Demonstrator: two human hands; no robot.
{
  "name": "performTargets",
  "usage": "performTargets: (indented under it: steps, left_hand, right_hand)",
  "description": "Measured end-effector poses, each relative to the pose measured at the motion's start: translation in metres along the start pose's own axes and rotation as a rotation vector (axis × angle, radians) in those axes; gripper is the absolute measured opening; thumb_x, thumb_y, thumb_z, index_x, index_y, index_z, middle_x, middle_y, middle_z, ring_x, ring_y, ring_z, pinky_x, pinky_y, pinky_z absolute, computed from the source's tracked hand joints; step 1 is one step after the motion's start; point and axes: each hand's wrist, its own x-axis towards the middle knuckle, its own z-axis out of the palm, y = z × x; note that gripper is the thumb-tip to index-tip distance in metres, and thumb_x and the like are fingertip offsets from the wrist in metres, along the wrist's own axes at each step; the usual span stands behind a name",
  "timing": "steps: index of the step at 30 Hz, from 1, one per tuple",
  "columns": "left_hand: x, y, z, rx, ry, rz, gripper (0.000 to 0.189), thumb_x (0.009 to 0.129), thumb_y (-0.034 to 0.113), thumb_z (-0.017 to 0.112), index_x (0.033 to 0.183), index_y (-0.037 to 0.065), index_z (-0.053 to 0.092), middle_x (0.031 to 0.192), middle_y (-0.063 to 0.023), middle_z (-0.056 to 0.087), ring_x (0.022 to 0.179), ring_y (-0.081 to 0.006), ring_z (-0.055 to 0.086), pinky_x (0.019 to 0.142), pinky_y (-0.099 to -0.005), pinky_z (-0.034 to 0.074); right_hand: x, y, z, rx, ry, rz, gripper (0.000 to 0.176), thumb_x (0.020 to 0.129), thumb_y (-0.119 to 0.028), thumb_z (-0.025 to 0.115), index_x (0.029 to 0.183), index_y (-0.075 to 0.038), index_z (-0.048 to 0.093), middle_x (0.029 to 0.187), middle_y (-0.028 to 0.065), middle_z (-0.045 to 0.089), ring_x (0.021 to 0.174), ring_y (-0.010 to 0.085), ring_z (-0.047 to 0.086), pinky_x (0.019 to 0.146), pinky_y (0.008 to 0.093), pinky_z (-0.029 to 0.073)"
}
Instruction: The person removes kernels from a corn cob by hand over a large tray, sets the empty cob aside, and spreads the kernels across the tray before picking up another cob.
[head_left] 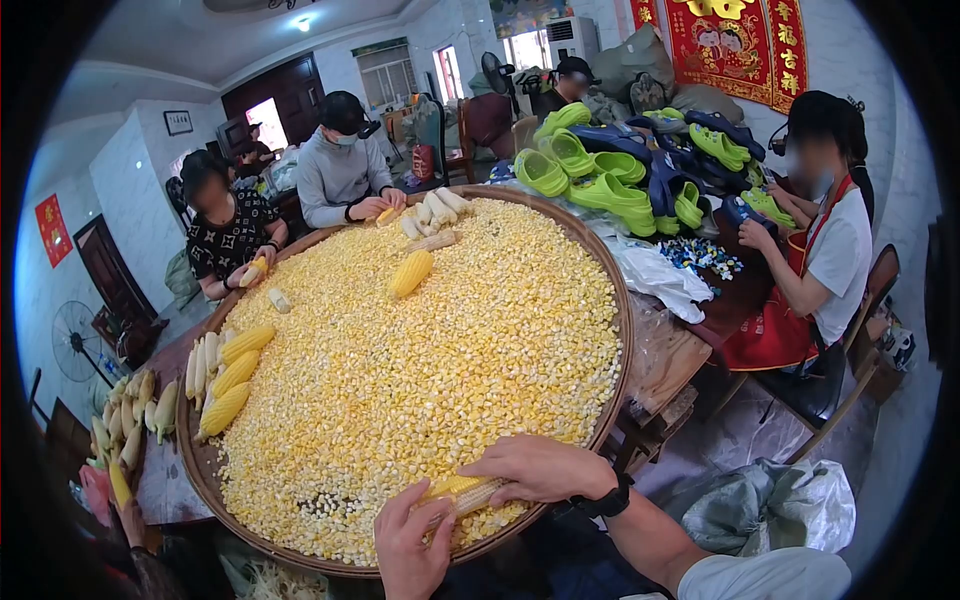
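Near the front rim of a large round tray (622,330), I hold a partly stripped corn cob (470,496) level above loose yellow kernels (430,380). My left hand (412,540) is wrapped round the cob's left end. Over its right part lies my right hand (540,468), fingers on the cob, with a dark band on the wrist. Some rows of yellow kernels remain on the cob; the rest is bare. Another yellow cob (410,273) lies on the kernels farther back. Bare cobs (436,210) are piled at the far rim.
Full yellow cobs (234,375) lie at the tray's left side, with unshelled corn (125,410) beyond the rim. Two people work corn across the tray. Another person's hand (132,522) is at lower left. Green and blue clogs (620,195) are heaped at right beside a seated person.
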Motion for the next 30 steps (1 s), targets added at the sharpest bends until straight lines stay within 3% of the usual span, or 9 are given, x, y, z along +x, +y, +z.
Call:
performTargets:
  steps: [10, 13, 16, 22, 25, 28, 30]
  left_hand:
    - [0.001, 0.0, 0.001, 0.049, -0.002, 0.034, 0.026, 0.097, 0.009, 0.084, 0.123, 0.004, 0.083, 0.139, -0.0224, 0.075, 0.127, -0.0431, 0.071, 0.11, -0.0485, 0.057]
    - [-0.003, -0.007, 0.006, 0.09, 0.013, -0.001, 0.035, 0.089, 0.013, 0.092, 0.123, 0.011, 0.086, 0.139, -0.0146, 0.077, 0.128, -0.0368, 0.071, 0.11, -0.0479, 0.054]
    - [-0.001, 0.0, 0.001, 0.027, 0.013, 0.018, 0.025, 0.097, 0.008, 0.084, 0.122, 0.004, 0.083, 0.137, -0.0225, 0.076, 0.125, -0.0423, 0.072, 0.107, -0.0475, 0.059]
    - [-0.001, 0.0, 0.003, 0.008, 0.025, -0.019, 0.022, 0.097, 0.007, 0.085, 0.118, 0.003, 0.084, 0.135, -0.0217, 0.076, 0.122, -0.0402, 0.074, 0.1, -0.0451, 0.063]
    - [0.0, 0.001, 0.004, 0.004, 0.027, -0.048, 0.02, 0.097, 0.007, 0.086, 0.117, 0.003, 0.084, 0.134, -0.0198, 0.077, 0.122, -0.0393, 0.074, 0.103, -0.0459, 0.062]
    - [-0.003, -0.005, 0.009, 0.062, 0.014, -0.088, 0.036, 0.089, 0.013, 0.092, 0.124, 0.011, 0.087, 0.134, -0.0139, 0.079, 0.123, -0.0357, 0.073, 0.107, -0.0472, 0.055]
    - [-0.003, -0.006, 0.012, 0.069, 0.034, -0.07, 0.031, 0.088, 0.013, 0.092, 0.119, 0.012, 0.087, 0.132, -0.0135, 0.079, 0.12, -0.0346, 0.074, 0.106, -0.0463, 0.055]
  right_hand:
    - [-0.001, 0.003, 0.003, 0.0, 0.025, -0.022, 0.062, 0.097, -0.026, 0.085, 0.154, -0.007, 0.066, 0.115, 0.0181, 0.073, 0.112, 0.043, 0.07, 0.095, 0.0532, 0.054]
    - [-0.001, 0.0, 0.001, 0.0, 0.008, -0.005, 0.063, 0.097, -0.026, 0.085, 0.154, -0.007, 0.066, 0.115, 0.0182, 0.073, 0.113, 0.0431, 0.07, 0.096, 0.0533, 0.054]
    - [-0.001, 0.001, 0.001, 0.006, 0.003, 0.001, 0.063, 0.097, -0.026, 0.085, 0.154, -0.007, 0.066, 0.116, 0.0181, 0.073, 0.113, 0.0432, 0.069, 0.096, 0.0534, 0.054]
    - [-0.001, 0.002, 0.001, 0.013, 0.018, -0.024, 0.063, 0.096, -0.025, 0.085, 0.154, -0.008, 0.066, 0.115, 0.0176, 0.073, 0.113, 0.043, 0.069, 0.096, 0.0533, 0.054]
    - [0.0, -0.002, -0.002, 0.006, -0.019, 0.008, 0.063, 0.096, -0.025, 0.085, 0.154, -0.008, 0.066, 0.115, 0.0177, 0.073, 0.112, 0.0429, 0.069, 0.096, 0.0529, 0.054]
    - [-0.001, 0.001, 0.001, 0.006, 0.009, -0.011, 0.063, 0.096, -0.025, 0.085, 0.154, -0.008, 0.066, 0.114, 0.0177, 0.073, 0.112, 0.0428, 0.069, 0.096, 0.0525, 0.054]
    - [-0.002, 0.002, 0.002, 0.011, 0.022, -0.022, 0.063, 0.096, -0.025, 0.085, 0.154, -0.008, 0.066, 0.114, 0.0177, 0.072, 0.112, 0.0427, 0.069, 0.096, 0.0524, 0.054]
